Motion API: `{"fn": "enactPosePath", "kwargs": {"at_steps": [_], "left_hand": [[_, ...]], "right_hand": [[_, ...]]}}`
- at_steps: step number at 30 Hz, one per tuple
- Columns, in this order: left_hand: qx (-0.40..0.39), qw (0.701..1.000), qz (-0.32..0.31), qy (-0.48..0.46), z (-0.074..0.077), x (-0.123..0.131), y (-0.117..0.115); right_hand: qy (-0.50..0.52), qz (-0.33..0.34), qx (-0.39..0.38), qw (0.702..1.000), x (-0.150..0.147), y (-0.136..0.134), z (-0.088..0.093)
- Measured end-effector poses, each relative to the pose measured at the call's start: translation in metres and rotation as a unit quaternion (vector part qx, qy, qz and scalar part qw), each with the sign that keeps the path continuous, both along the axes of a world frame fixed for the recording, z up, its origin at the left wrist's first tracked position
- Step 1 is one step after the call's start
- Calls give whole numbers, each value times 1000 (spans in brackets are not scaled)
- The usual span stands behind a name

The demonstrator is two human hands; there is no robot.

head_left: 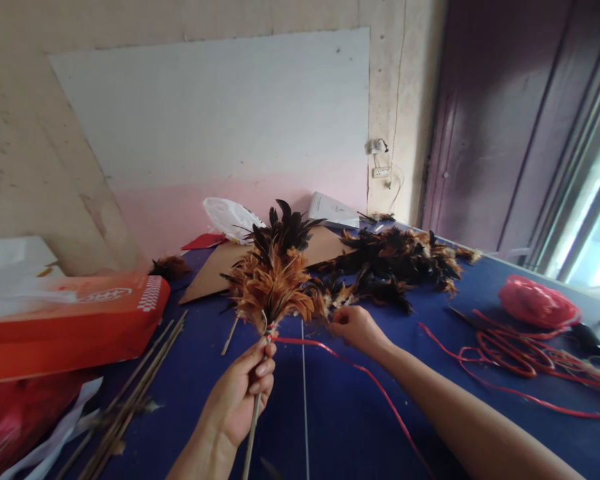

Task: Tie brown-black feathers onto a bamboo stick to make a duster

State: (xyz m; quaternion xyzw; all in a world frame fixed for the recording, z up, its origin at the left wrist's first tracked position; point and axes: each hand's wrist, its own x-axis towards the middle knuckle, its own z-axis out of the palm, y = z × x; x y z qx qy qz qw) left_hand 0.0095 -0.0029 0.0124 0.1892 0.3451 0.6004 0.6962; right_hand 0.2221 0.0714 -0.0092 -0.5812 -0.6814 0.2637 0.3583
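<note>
Fingers [260,363] of my left hand [240,400] clamped the brown-and-black feather duster's thin stick [253,427]; my right hand [355,328] pinched loose feathers [337,297] beside the red plastic cord [360,373], which I judged needed steady tension.

Rust-brown & black feather duster on thin stick [273,283] above fingers [260,363], red plastic cord [360,373] beside them, deep-blue tabletop [340,413] under.

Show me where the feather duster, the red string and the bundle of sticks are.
feather duster [273,283], head view, on the brown feathers.
red string [360,370], head view, on its stretched middle.
bundle of sticks [130,400], head view, mid-length on the table.
</note>
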Motion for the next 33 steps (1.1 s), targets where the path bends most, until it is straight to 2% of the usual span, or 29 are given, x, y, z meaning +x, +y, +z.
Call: {"fn": "enactPosePath", "kwargs": {"at_steps": [4, 9, 11, 14, 17, 21, 23, 27, 33], "left_hand": [[-4, 1000, 4, 0, 0, 0, 0], [-9, 1000, 5, 2, -1, 0, 0], [-11, 1000, 12, -3, -1, 1, 0], [-13, 1000, 20, -13, -1, 1, -1], [-14, 999, 27, -15, -1, 2, -2], [-9, 1000, 26, 11, -3, 4, -3], [1, 999, 23, 35, -3, 7, -5], [9, 997, 25, 74, -2, 14, -9], [20, 995, 21, 99, 0, 20, -13]], "right_hand": [[141, 10, -43, 989, -1, 2, 3], [287, 25, -64, 955, -6, -6, 16], [378, 48, -85, 921, -9, -11, 22], [508, 77, -123, 849, -16, -19, 27], [546, 94, -146, 819, -27, -30, 29], [538, 128, -154, 819, -44, -48, 28], [517, 133, -148, 833, -51, -56, 27], [453, 87, -123, 879, -60, -66, 27], [417, 69, -120, 898, -65, -67, 27]]}}
